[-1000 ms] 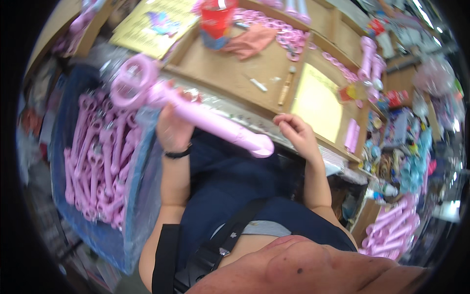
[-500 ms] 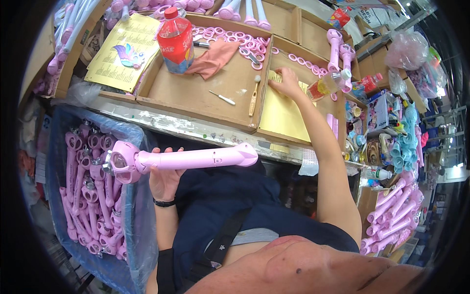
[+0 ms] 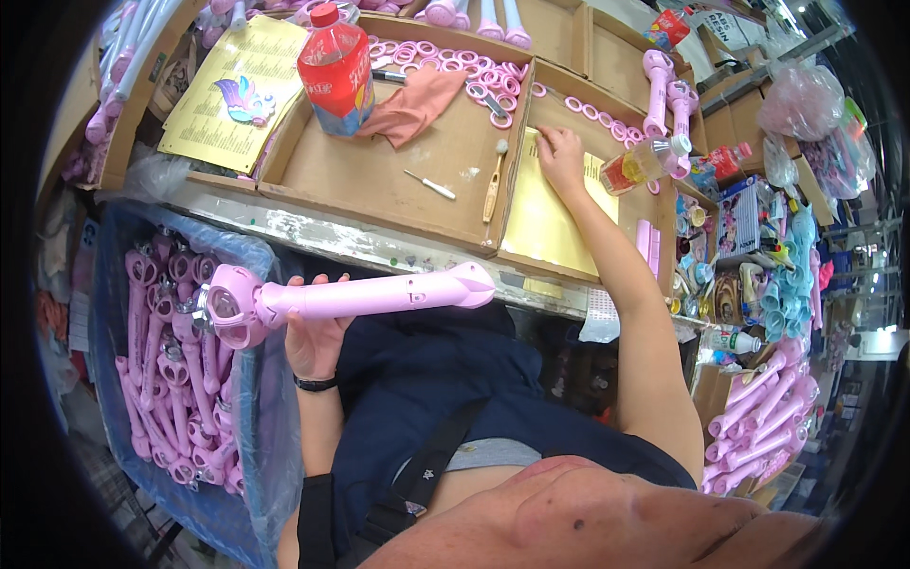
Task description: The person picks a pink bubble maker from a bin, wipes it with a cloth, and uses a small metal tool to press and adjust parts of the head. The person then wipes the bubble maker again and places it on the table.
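My left hand [image 3: 317, 343] is closed around the shaft of a pink plastic toy wand [image 3: 365, 298]. The wand lies nearly level, its openwork round head to the left and its flared, notched end to the right. A clear or metallic knob shows at the head's outer tip. My right hand [image 3: 563, 156] reaches into the right cardboard tray, its bent fingers drawn together at the top of a yellow printed sheet [image 3: 545, 226]. What those fingertips pinch, if anything, is too small to make out.
A blue-lined bin [image 3: 261, 379] full of similar wands stands at left. In the middle tray [image 3: 379, 180] are a red-labelled bottle [image 3: 336, 76], orange cloth [image 3: 412, 104], brush [image 3: 494, 180], white-handled tool [image 3: 431, 184] and pink rings [image 3: 455, 62]. A tilted bottle [image 3: 640, 169] lies right of my right hand.
My right hand has shifted slightly right along the sheet's top, and its fingers are more bunched. The wand in my left hand has moved a little left and up.
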Tool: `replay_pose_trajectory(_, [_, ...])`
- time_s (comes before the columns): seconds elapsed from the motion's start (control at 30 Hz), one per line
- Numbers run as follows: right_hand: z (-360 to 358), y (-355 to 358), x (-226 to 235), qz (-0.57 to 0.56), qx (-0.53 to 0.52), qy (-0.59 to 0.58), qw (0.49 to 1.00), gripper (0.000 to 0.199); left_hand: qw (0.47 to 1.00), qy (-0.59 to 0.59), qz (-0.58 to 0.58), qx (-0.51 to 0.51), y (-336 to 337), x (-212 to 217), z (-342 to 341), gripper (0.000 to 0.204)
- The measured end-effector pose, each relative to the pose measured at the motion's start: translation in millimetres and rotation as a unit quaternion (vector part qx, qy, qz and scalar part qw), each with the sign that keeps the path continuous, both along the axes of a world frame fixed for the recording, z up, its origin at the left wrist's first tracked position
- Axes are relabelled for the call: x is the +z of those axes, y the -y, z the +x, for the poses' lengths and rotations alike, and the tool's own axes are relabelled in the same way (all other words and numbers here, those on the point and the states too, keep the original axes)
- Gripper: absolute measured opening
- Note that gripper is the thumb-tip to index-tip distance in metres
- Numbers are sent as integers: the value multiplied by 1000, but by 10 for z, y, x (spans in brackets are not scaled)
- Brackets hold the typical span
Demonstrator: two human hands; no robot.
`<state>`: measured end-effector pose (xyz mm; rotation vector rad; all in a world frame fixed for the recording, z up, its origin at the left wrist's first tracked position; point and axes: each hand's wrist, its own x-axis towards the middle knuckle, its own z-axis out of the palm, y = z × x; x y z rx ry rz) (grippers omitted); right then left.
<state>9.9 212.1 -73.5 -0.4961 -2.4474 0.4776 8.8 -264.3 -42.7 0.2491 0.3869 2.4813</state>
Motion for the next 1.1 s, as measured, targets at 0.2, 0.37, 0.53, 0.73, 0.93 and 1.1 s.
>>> replay_pose_trajectory(0.2, [38, 1, 37, -15, 12, -48, 999, 17, 1000, 8, 2, -3, -37, -18, -8, 46])
replay_pose_trajectory(0.37, [37, 38, 63, 7, 12, -40, 999, 16, 1000, 15, -2, 8, -36, -5, -8, 44])
replay_pose_trajectory(0.53, [42, 69, 59, 31, 11, -46, 998, 14, 1000, 8, -10, 15, -37, 8, 0, 44])
replay_pose_trajectory(0.73, [53, 74, 56, 51, 12, -31, 998, 13, 1000, -3, 3, 11, -37, 1, 0, 45])
replay_pose_trajectory(0.93, [8, 72, 49, 85, 22, -45, 995, 16, 1000, -9, 9, 7, -32, -12, -3, 46])
replay_pose_trajectory(1.1, [22, 70, 51, 62, 17, -23, 998, 20, 1000, -10, 4, 7, -28, -28, 0, 46])
